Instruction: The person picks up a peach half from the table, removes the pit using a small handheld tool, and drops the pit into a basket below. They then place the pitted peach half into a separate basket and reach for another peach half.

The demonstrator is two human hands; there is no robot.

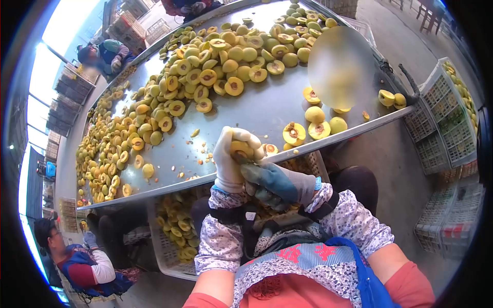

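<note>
My left hand, in a white glove, is closed around a yellow peach just over the near edge of the metal table. My right hand wears a blue-grey glove and is curled shut right at the peach's lower side. A small dark tip shows between the right fingers and the fruit; I cannot tell what tool it belongs to. Beside my hands on the table lie cut peach halves with brown stone hollows, and whole-looking peaches.
A large heap of peach halves covers the table's far and left parts. Under the table edge stands a white crate of peaches. More crates are stacked at right. Other people work at left and far left.
</note>
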